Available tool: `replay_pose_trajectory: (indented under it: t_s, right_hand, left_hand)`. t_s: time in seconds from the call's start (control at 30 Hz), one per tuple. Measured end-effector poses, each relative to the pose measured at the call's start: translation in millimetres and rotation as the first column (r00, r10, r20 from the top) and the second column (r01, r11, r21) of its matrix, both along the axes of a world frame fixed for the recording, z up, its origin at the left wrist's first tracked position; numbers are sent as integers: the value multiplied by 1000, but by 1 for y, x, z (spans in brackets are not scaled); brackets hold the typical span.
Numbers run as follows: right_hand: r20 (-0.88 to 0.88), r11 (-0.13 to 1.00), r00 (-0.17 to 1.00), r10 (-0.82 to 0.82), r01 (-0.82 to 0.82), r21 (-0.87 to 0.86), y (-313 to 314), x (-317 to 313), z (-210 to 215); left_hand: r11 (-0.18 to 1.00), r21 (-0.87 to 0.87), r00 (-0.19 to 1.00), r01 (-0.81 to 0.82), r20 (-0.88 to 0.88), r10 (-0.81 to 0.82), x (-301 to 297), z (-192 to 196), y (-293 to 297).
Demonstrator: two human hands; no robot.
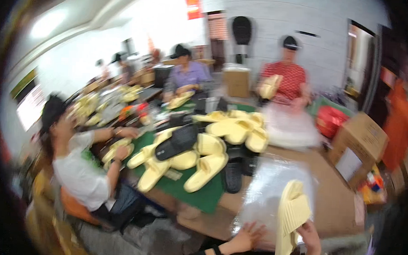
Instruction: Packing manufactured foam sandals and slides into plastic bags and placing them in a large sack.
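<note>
My right hand [310, 238] grips a pale yellow slide slipper [295, 213] with a ribbed strap, held upright near the table's front edge. Behind its lower end shows more of the same yellow; whether that is a second slipper I cannot tell. To the left, my left hand [248, 238] has its fingers spread and holds nothing. It lies by the near edge of a stack of clear plastic bags [267, 187]; whether it touches them is unclear. Farther left, several yellow slippers [206, 172] and a black slipper [178, 142] are piled on a green mat [194, 195].
A person in white [81, 167] sits at the left, handling a yellow slipper. Across the table are people in purple [190, 74] and red [283, 74], each with yellow slippers. More clear plastic [290, 126] lies at the far side. A cardboard box [360, 143] stands at the right.
</note>
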State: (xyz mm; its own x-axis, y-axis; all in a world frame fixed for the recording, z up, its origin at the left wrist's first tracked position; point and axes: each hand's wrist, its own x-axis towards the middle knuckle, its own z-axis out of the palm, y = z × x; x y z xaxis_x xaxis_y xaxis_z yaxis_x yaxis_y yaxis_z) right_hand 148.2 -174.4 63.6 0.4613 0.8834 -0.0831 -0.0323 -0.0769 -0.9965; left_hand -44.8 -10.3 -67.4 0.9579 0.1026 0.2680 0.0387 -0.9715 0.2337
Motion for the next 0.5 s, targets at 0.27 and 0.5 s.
replay_pose_trajectory:
  t_s: [0.27, 0.5]
  right_hand:
    - [-63, 906, 919, 389, -394, -154, -47, -15, 29]
    - [-55, 798, 818, 573, -572, -190, -65, -17, 14]
  left_hand:
    - [573, -818, 924, -57, 174, 341, 36, 78, 16]
    - [955, -223, 971, -194, 96, 220, 41, 21, 33]
